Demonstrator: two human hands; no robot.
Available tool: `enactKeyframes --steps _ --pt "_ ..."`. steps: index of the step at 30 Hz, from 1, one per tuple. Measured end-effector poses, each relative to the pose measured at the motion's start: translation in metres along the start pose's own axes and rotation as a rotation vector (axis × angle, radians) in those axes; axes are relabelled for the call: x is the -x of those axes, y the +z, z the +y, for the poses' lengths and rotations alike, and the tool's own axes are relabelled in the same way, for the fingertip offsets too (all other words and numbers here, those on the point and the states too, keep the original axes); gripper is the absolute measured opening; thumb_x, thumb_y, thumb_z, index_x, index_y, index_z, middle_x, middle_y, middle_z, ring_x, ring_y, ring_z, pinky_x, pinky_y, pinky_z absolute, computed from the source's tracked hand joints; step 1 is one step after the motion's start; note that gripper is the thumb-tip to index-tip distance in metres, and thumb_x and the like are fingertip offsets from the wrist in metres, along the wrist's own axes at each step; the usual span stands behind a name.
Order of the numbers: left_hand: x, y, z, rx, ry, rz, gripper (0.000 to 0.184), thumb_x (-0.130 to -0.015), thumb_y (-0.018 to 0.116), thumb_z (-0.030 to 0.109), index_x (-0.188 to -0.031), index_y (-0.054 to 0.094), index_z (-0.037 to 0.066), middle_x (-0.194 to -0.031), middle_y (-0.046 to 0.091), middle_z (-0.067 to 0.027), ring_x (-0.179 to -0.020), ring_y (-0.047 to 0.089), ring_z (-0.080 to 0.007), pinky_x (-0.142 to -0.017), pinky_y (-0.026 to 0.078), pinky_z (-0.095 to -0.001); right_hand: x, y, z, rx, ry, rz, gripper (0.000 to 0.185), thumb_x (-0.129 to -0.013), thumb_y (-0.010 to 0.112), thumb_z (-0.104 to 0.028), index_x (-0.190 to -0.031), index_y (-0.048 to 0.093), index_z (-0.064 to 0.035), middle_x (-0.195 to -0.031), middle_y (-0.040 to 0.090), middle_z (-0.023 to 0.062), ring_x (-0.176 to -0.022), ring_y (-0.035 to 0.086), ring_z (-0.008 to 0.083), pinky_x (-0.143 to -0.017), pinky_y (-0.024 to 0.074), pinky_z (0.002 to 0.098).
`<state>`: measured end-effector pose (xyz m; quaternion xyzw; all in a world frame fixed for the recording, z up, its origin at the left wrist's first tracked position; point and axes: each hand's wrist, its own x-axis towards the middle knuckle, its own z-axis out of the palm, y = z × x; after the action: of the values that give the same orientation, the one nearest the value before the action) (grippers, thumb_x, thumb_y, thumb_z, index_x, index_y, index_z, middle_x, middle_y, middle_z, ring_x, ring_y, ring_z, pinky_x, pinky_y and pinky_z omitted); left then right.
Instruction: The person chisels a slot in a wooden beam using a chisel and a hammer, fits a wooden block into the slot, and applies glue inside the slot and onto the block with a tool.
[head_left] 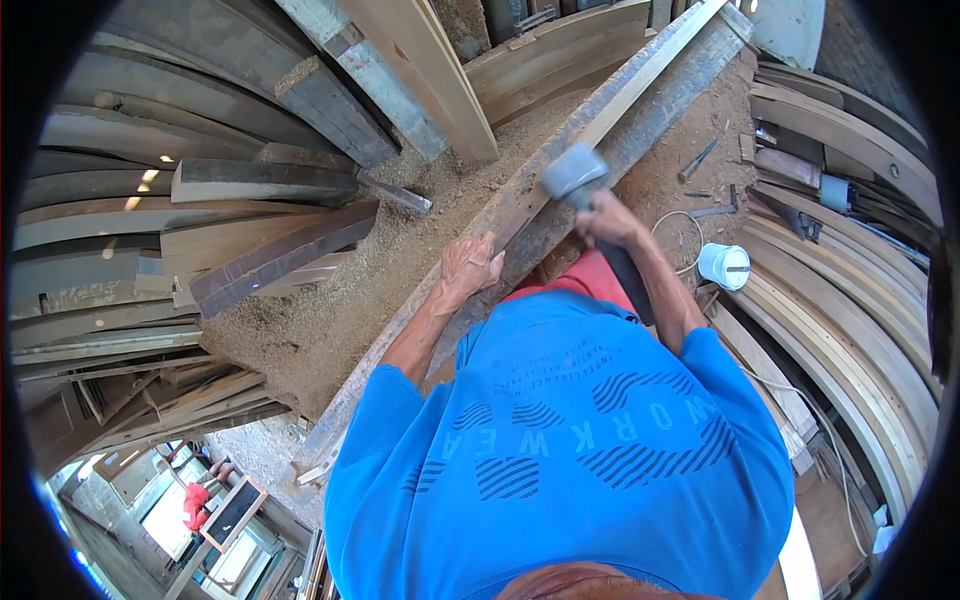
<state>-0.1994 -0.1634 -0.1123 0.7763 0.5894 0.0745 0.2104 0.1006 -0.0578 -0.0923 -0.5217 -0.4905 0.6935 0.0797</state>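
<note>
My right hand [612, 222] is closed around the handle of a mallet [577, 172] with a blocky grey head, slightly blurred. Its dark handle [622, 275] runs back toward my body. The head hangs over a long, narrow wooden strip [640, 88] lying along a worn timber beam [665, 105]. Lower on the same beam, my left hand [470, 262] is closed over the near end of the strip, with bent fingers and the thumb toward me. What lies under its palm is hidden.
Sawdust [290, 340] covers the floor. Stacked boards [120, 215] fill the left and more planks [850, 290] the right. A white bucket [724, 267], a cord and metal tools [698, 160] lie to the right. A person in red [196, 505] is far off at lower left.
</note>
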Motion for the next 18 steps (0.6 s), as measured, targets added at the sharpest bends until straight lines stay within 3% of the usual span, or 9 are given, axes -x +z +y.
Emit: enactKeyframes --steps 2,4,7,11,14,15,16,18 --pt "0.003 -0.001 -0.005 -0.012 -0.001 -0.025 0.031 -0.080 0.074 0.032 -0.088 0.062 0.005 -0.067 0.064 -0.0209 -0.065 0.067 -0.0402 -0.059 0.053 -0.0516 0.019 0.007 -0.017 0.229 -0.060 -0.233 0.015 -0.082 0.068 -0.016 -0.084 0.064 -0.0014 -0.066 0.063 0.0032 -0.056 0.061 0.0128 -0.052 0.0475 0.0303" --pt "0.011 -0.004 -0.002 -0.019 -0.017 -0.061 0.031 -0.080 0.074 0.032 -0.088 0.062 0.005 -0.068 0.064 -0.0209 -0.065 0.067 -0.0398 -0.059 0.053 -0.0515 0.026 0.009 -0.012 0.071 -0.088 -0.257 0.016 -0.083 0.069 -0.014 -0.085 0.061 -0.0001 -0.066 0.062 0.0039 -0.054 0.059 0.0114 -0.049 0.0435 0.0287" --pt "0.009 -0.012 0.002 -0.027 -0.037 -0.071 0.031 -0.081 0.074 0.032 -0.088 0.063 0.005 -0.071 0.065 -0.0212 -0.067 0.067 -0.0394 -0.060 0.053 -0.0517 0.026 0.008 -0.009 0.122 -0.145 -0.123 0.015 -0.083 0.069 -0.013 -0.086 0.060 -0.0009 -0.066 0.062 0.0035 -0.053 0.058 0.0119 -0.049 0.0449 0.0293" --pt "0.008 -0.021 0.014 -0.057 -0.121 -0.076 0.033 -0.085 0.071 0.035 -0.093 0.063 0.004 -0.076 0.068 -0.0229 -0.072 0.069 -0.0420 -0.063 0.054 -0.0551 0.027 0.000 -0.014 0.062 -0.036 0.044 0.014 -0.083 0.067 -0.010 -0.088 0.059 0.0001 -0.066 0.059 0.0029 -0.054 0.059 0.0134 -0.048 0.0476 0.0314" --pt "0.002 -0.021 0.012 -0.084 -0.129 -0.162 0.036 -0.087 0.070 0.036 -0.095 0.063 0.002 -0.078 0.069 -0.0249 -0.073 0.069 -0.0443 -0.064 0.055 -0.0569 0.003 0.005 0.004 0.191 -0.058 0.028 0.015 -0.083 0.067 -0.010 -0.087 0.060 0.0014 -0.067 0.061 0.0041 -0.055 0.061 0.0142 -0.049 0.0486 0.0315" --pt "0.000 -0.019 0.011 -0.090 -0.113 -0.199 0.037 -0.087 0.069 0.037 -0.096 0.064 0.002 -0.078 0.069 -0.0256 -0.073 0.070 -0.0448 -0.065 0.055 -0.0571 0.009 0.016 -0.004 0.108 -0.060 -0.044 0.015 -0.082 0.067 -0.011 -0.084 0.060 0.0019 -0.068 0.064 0.0057 -0.056 0.062 0.0142 -0.050 0.0499 0.0319" --pt "0.001 -0.018 0.008 -0.104 -0.108 -0.188 0.036 -0.087 0.069 0.037 -0.094 0.064 0.002 -0.078 0.069 -0.0251 -0.074 0.070 -0.0440 -0.065 0.056 -0.0565 0.016 0.021 -0.021 0.323 0.022 -0.184 0.014 -0.082 0.068 -0.011 -0.085 0.062 0.0013 -0.069 0.065 0.0061 -0.057 0.063 0.0133 -0.050 0.0498 0.0316" --pt "0.006 -0.018 0.005 -0.128 -0.098 -0.174 0.036 -0.086 0.068 0.038 -0.092 0.064 0.003 -0.079 0.069 -0.0240 -0.075 0.070 -0.0423 -0.066 0.056 -0.0552 0.026 0.021 -0.028 0.203 -0.050 -0.213 0.013 -0.084 0.068 -0.011 -0.087 0.062 0.0006 -0.069 0.064 0.0045 -0.055 0.061 0.0128 -0.050 0.0489 0.0306"
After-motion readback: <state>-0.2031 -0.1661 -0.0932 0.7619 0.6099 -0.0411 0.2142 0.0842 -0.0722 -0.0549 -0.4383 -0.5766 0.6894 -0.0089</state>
